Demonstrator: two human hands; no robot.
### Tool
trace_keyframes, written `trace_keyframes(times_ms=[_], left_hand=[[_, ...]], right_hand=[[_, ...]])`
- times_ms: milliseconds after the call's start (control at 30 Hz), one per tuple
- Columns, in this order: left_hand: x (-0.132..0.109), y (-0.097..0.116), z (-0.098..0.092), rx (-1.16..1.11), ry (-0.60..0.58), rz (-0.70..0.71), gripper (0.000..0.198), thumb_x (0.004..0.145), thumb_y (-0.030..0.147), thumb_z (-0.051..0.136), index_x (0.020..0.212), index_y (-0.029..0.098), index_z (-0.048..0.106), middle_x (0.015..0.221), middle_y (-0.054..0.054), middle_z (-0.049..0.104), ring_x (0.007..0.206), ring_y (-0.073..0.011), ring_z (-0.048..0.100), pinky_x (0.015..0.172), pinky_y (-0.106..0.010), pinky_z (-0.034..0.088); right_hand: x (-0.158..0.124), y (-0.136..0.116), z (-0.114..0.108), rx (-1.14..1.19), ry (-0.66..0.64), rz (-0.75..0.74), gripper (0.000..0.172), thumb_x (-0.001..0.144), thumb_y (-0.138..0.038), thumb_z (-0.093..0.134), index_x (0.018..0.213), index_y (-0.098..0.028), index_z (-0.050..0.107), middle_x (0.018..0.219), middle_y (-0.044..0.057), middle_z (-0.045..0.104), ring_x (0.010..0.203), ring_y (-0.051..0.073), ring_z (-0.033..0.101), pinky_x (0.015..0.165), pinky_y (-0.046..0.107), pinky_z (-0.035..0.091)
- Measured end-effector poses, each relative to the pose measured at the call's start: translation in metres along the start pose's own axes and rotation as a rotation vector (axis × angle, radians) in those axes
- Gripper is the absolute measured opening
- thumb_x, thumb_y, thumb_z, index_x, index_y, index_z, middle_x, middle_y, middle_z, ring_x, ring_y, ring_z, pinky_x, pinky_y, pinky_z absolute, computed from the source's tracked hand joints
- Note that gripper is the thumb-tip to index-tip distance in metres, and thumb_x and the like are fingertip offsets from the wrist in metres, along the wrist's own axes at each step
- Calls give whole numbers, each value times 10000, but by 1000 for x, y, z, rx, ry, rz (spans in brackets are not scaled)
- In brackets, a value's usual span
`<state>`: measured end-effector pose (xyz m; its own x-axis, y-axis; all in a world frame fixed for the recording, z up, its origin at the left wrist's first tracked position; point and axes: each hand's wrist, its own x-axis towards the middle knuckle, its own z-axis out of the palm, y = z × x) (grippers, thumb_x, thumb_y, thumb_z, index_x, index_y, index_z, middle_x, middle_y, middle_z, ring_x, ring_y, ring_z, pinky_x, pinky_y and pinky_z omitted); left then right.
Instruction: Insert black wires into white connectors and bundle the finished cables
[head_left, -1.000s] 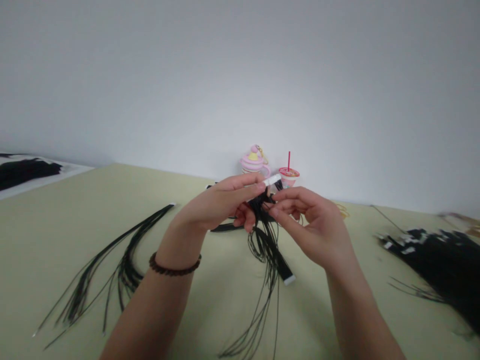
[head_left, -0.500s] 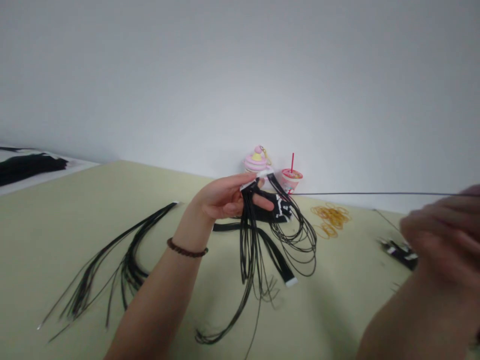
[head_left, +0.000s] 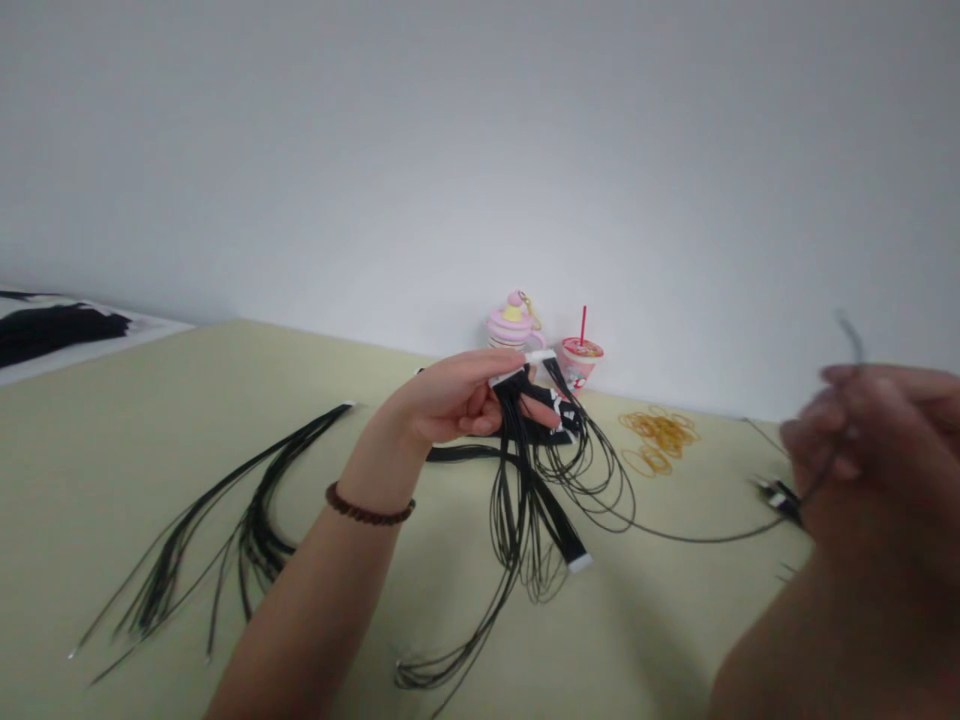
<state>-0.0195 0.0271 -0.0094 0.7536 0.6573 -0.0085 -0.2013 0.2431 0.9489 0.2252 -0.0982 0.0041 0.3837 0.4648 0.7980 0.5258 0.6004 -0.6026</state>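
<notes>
My left hand (head_left: 465,400) pinches a wire harness (head_left: 514,450) near the middle of the view, by its white connectors (head_left: 540,356). Black wires hang from it in loops and a loose bundle. One thin black wire (head_left: 697,541) sags from the harness across to my right hand (head_left: 870,450), whose fingers are closed around it. The wire's end sticks up above those fingers, blurred. Behind the left hand, part of a black bundle with white connectors (head_left: 562,415) lies on the table.
Another black harness (head_left: 277,480) lies left of my forearm. Yellow rubber bands (head_left: 664,435) and a small black piece (head_left: 780,497) are at the right. A pink lidded cup (head_left: 510,325) and a toy drink cup (head_left: 581,360) stand by the wall. Dark bundles (head_left: 60,330) lie far left.
The wire between my hands was stretched straight and level; now it hangs slack in a curve. My right hand has turned and its fingers hold the wire near its end.
</notes>
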Motion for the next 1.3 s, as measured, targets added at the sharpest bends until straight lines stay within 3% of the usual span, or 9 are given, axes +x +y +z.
trace_keyframes(times_ms=[67, 167, 300, 433, 733, 900, 1167, 1300], left_hand=[[1, -1, 4, 15, 27, -11, 244, 922, 309, 476, 787, 140, 589, 790, -153, 760, 275, -19, 384, 265, -118, 218], [2, -3, 8, 35, 68, -5, 232, 912, 293, 484, 810, 126, 609, 719, -122, 744, 269, -25, 392, 257, -122, 215], [1, -4, 9, 47, 122, 26, 173, 888, 256, 516, 811, 129, 606, 536, -22, 643, 270, -47, 425, 261, -123, 258], [0, -3, 10, 66, 152, 21, 178, 899, 236, 490, 825, 116, 599, 566, -36, 659, 273, -57, 444, 268, -140, 312], [-1, -2, 8, 42, 29, 34, 211, 909, 233, 477, 915, 111, 649, 693, -76, 726, 307, -39, 449, 279, -121, 273], [-1, -2, 6, 40, 56, 38, 156, 884, 221, 513, 873, 126, 635, 631, -58, 705, 294, -40, 425, 270, -118, 254], [-1, -2, 3, 57, -34, 51, 240, 909, 278, 508, 919, 105, 675, 744, -97, 747, 308, -26, 423, 294, -125, 299], [-2, -2, 4, 46, -30, 56, 218, 910, 256, 506, 912, 116, 674, 667, -61, 726, 304, -29, 425, 299, -120, 312]], right_hand=[[-14, -13, 31, 66, -28, 87, 52, 773, -261, 743, 740, -236, 711, 567, 4, 577, 452, 104, 471, 413, 283, 294], [-28, -14, 65, -66, -166, 47, 100, 772, -226, 709, 679, -201, 681, 531, -17, 603, 451, 91, 514, 428, 234, 375], [-35, 3, 86, -97, -332, -21, 152, 807, -249, 651, 672, -179, 664, 557, 2, 664, 464, 98, 567, 440, 211, 425], [-32, 16, 89, -135, -359, -66, 132, 803, -216, 636, 685, -169, 672, 575, -3, 682, 471, 91, 586, 459, 193, 438], [-28, 16, 85, -83, -395, -59, 121, 795, -186, 648, 682, -162, 684, 546, -28, 650, 455, 62, 548, 422, 158, 376], [-29, 18, 87, -77, -385, -56, 123, 793, -170, 646, 676, -162, 684, 531, -33, 638, 452, 61, 541, 428, 162, 377], [-28, 20, 87, -112, -389, -96, 119, 803, -204, 648, 702, -168, 700, 560, -22, 665, 455, 70, 547, 427, 174, 384], [-30, 17, 89, -101, -339, -77, 119, 792, -170, 653, 680, -167, 694, 554, -30, 661, 459, 62, 545, 439, 165, 388]])
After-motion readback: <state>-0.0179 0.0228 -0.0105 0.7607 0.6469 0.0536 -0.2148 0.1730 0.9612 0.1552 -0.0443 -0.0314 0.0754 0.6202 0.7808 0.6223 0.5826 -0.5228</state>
